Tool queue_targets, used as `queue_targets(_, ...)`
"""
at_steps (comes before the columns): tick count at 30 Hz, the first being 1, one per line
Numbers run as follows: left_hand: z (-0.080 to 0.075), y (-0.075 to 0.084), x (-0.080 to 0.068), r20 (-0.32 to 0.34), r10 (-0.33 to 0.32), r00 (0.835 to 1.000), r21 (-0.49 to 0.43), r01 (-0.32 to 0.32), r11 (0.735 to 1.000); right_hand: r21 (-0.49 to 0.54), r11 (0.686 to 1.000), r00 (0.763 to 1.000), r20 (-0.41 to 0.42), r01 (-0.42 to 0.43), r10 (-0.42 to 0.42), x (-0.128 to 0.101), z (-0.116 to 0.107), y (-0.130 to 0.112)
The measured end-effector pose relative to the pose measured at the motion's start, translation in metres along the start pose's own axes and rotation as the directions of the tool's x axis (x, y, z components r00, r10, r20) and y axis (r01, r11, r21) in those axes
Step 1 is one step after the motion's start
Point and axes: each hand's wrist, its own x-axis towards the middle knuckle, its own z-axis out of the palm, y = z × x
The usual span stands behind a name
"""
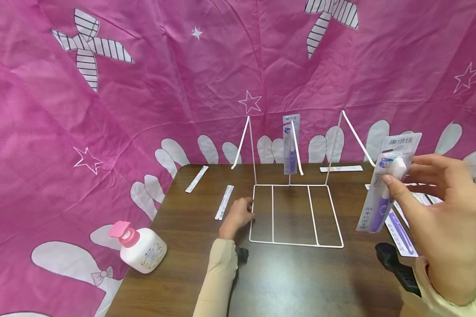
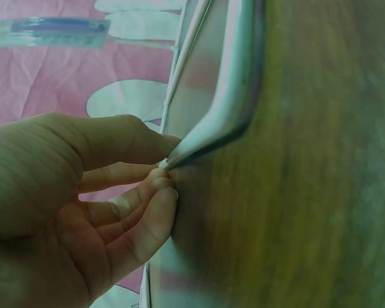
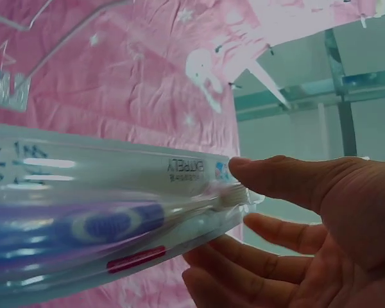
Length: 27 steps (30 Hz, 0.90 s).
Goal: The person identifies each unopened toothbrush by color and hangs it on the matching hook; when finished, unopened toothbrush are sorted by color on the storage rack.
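Right hand (image 1: pixel 450 215) pinches a toothbrush pack (image 1: pixel 376 200), its header (image 1: pixel 401 141) best kept uncovered above that grip; left hand (image 1: pixel 238 215) pinches the rack (image 1: pixel 289 185).

- Makeshift booth indoors; home or office, unclear.
- Creased pink cloth (image 1: pixel 206 66), printed with bows (image 1: pixel 85 42) and stars (image 1: pixel 250 101), hangs like a wall.
- Brown table (image 1: pixel 178 264) before it.
- Beams (image 3: pixel 347 131) show past the cloth's edge.

Left grip (image 1: pixel 238 215) and higher right grip (image 1: pixel 450 213) both pinch.
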Motion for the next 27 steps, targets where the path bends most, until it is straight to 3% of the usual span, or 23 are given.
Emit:
queue_targets(8, 0.000, -0.002, 0.000, 0.005, -0.004, 1.000, -0.009, 0.004, 1.000, 0.004, 0.990, 0.985, 0.099, 0.138, -0.138, -0.006, 0.017, -0.013)
queue_targets(15, 0.000, 0.000, 0.000, 0.010, -0.016, 1.000, -0.017, 0.016, 1.000, 0.044, 0.986, 0.964, 0.203, 0.164, -0.169, -0.014, 0.034, -0.020)
queue_targets(23, -0.001, 0.002, -0.002, 0.014, -0.024, 1.000, -0.021, 0.024, 0.999, 0.122, 0.974, 0.919, 0.326, 0.193, -0.223, -0.023, 0.057, -0.017)
queue_targets(27, -0.001, 0.001, -0.002, 0.015, -0.025, 1.000, -0.016, 0.025, 1.000, 0.101, 0.978, 0.905, 0.372, 0.184, -0.209, -0.025, 0.063, -0.019)
